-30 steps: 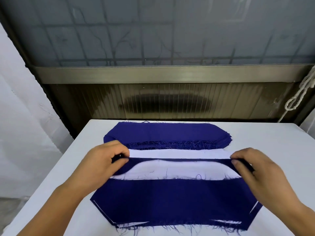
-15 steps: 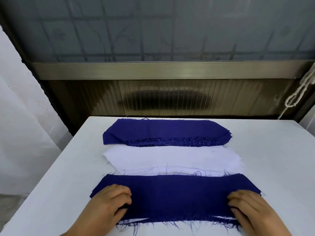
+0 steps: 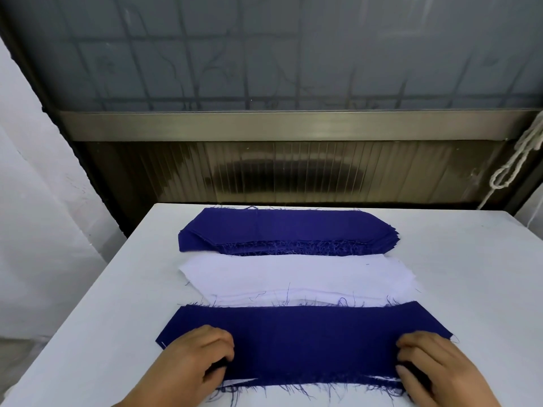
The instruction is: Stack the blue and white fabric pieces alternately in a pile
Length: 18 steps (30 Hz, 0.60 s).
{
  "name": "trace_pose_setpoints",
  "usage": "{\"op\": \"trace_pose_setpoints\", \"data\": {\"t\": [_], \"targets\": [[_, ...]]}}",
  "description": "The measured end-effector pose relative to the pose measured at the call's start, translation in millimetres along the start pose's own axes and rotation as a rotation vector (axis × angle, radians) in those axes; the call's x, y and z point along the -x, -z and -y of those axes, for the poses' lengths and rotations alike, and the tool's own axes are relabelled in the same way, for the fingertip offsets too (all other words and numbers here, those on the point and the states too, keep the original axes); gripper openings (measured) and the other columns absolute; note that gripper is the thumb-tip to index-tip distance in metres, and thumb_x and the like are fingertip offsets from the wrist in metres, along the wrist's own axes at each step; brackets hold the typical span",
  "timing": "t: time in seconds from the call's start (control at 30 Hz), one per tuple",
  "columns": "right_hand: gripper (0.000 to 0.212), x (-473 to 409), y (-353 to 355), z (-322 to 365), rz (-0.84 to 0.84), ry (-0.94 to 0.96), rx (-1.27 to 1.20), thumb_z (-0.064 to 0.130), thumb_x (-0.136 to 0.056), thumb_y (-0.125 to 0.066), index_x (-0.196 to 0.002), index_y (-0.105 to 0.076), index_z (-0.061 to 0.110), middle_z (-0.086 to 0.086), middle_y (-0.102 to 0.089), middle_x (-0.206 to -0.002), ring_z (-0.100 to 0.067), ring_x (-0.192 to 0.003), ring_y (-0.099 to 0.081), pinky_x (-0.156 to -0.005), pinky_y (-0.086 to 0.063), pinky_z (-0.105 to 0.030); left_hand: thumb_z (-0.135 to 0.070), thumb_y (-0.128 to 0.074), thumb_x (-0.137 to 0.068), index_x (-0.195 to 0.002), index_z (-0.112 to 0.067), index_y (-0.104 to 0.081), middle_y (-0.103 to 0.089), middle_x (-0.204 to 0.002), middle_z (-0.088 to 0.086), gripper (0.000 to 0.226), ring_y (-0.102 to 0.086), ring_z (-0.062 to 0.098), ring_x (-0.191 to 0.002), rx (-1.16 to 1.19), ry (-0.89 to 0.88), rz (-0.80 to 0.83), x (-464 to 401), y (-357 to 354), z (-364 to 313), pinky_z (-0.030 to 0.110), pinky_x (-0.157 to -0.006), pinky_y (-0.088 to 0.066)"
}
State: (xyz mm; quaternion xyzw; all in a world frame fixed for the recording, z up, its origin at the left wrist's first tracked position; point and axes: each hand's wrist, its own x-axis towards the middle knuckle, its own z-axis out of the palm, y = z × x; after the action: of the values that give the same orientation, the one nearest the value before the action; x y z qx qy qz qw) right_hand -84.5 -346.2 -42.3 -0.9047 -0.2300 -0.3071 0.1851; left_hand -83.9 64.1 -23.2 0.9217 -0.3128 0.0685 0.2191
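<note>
A stack of blue fabric pieces [image 3: 288,230] lies at the far side of the white table [image 3: 88,333]. Just in front of it is a stack of white fabric pieces [image 3: 293,277]. Nearest me lies the mixed pile, with a blue piece [image 3: 308,342] flat on top and slivers of a white piece [image 3: 241,390] showing under its frayed front edge. My left hand [image 3: 194,362] sits on the left end of that top blue piece, fingers curled and pinching it. My right hand [image 3: 435,374] grips the right end the same way.
A metal-framed window wall [image 3: 279,124] rises behind the table's far edge. White cloth [image 3: 35,230] hangs at the left. A knotted white rope [image 3: 511,165] hangs at the right. Bare tabletop lies on both sides of the fabric.
Both hands pulled a blue piece from over the white stack toward me and laid it flat on the near pile. The white stack is now uncovered.
</note>
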Motion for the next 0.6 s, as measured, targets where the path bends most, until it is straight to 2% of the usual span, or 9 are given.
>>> {"op": "trace_pose_setpoints", "data": {"t": [0.1, 0.17, 0.27, 0.37, 0.43, 0.5, 0.53, 0.6], "targets": [[0.055, -1, 2, 0, 0.021, -0.046, 0.015, 0.055, -0.096, -0.038, -0.066, -0.07, 0.021, 0.011, -0.065, -0.081, -0.003, -0.078, -0.055, -0.073, -0.041, -0.02, -0.049, -0.073, -0.078, -0.081, -0.038, -0.063, -0.056, -0.102, -0.031, 0.016, -0.055, -0.009, -0.093, 0.01, 0.039, 0.036, 1, 3, 3, 0.009, -0.077, -0.046], [0.057, -2, 4, -3, 0.036, -0.074, 0.047, 0.052, -0.098, -0.035, -0.063, -0.067, 0.02, 0.009, -0.062, -0.075, -0.01, -0.066, -0.056, -0.066, -0.04, -0.021, -0.058, -0.063, -0.084, -0.077, -0.036, -0.059, -0.055, -0.095, -0.03, 0.023, -0.055, -0.005, -0.087, 0.012, 0.078, 0.019, 1, 4, 9, 0.012, -0.075, -0.045], [0.053, -12, 10, -9, 0.063, -0.159, 0.153, 0.047, -0.094, -0.037, -0.057, -0.062, 0.019, 0.007, -0.056, -0.063, -0.017, -0.051, -0.054, -0.051, -0.039, -0.022, -0.051, -0.055, -0.089, -0.065, -0.029, -0.053, -0.051, -0.076, -0.021, 0.033, -0.05, -0.001, -0.069, -0.071, 0.15, -0.051, -6, 7, 16, 0.022, -0.061, -0.048], [0.031, -30, 13, -12, 0.114, -0.253, 0.206, 0.031, -0.085, -0.057, -0.056, -0.06, 0.018, 0.006, -0.054, -0.061, -0.02, -0.05, -0.054, -0.045, -0.041, -0.026, -0.039, -0.068, -0.084, -0.06, -0.026, -0.054, -0.048, -0.066, -0.018, 0.032, -0.048, 0.001, -0.061, -0.192, 0.267, -0.105, -25, 9, 18, 0.02, -0.053, -0.043], [0.021, -45, 6, -11, 0.144, -0.259, 0.151, 0.02, -0.083, -0.071, -0.063, -0.062, 0.019, 0.008, -0.056, -0.066, -0.017, -0.056, -0.056, -0.048, -0.044, -0.027, -0.029, -0.078, -0.079, -0.065, -0.026, -0.059, -0.053, -0.07, -0.018, 0.023, -0.052, 0.003, -0.064, -0.198, 0.301, -0.146, -46, 7, 14, 0.02, -0.054, -0.045], [0.013, -62, -5, -9, 0.192, -0.244, 0.081, 0.013, -0.076, -0.078, -0.077, -0.067, 0.02, 0.01, -0.061, -0.079, -0.014, -0.067, -0.06, -0.058, -0.047, -0.025, -0.023, -0.078, -0.079, -0.08, -0.023, -0.067, -0.062, -0.084, -0.015, 0.01, -0.059, 0.007, -0.075, -0.191, 0.273, -0.2, -68, 2, 11, 0.022, -0.063, -0.05], [0.016, -70, -13, -8, 0.229, -0.245, 0.055, 0.013, -0.076, -0.078, -0.087, -0.069, 0.02, 0.01, -0.063, -0.09, -0.014, -0.076, -0.062, -0.066, -0.047, -0.024, -0.022, -0.076, -0.081, -0.091, -0.021, -0.071, -0.066, -0.094, -0.012, 0.011, -0.062, 0.011, -0.083, -0.205, 0.252, -0.222, -80, 0, 11, 0.023, -0.071, -0.051], [0.027, -86, -29, -8, 0.328, -0.243, -0.003, 0.019, -0.082, -0.072, -0.109, -0.066, 0.021, 0.012, -0.06, -0.112, -0.011, -0.101, -0.058, -0.087, -0.041, -0.02, -0.024, -0.071, -0.086, -0.113, -0.016, -0.069, -0.066, -0.117, -0.005, 0.028, -0.062, 0.016, -0.106, -0.216, 0.225, -0.214, -100, -8, 13, 0.027, -0.092, -0.046]]}}
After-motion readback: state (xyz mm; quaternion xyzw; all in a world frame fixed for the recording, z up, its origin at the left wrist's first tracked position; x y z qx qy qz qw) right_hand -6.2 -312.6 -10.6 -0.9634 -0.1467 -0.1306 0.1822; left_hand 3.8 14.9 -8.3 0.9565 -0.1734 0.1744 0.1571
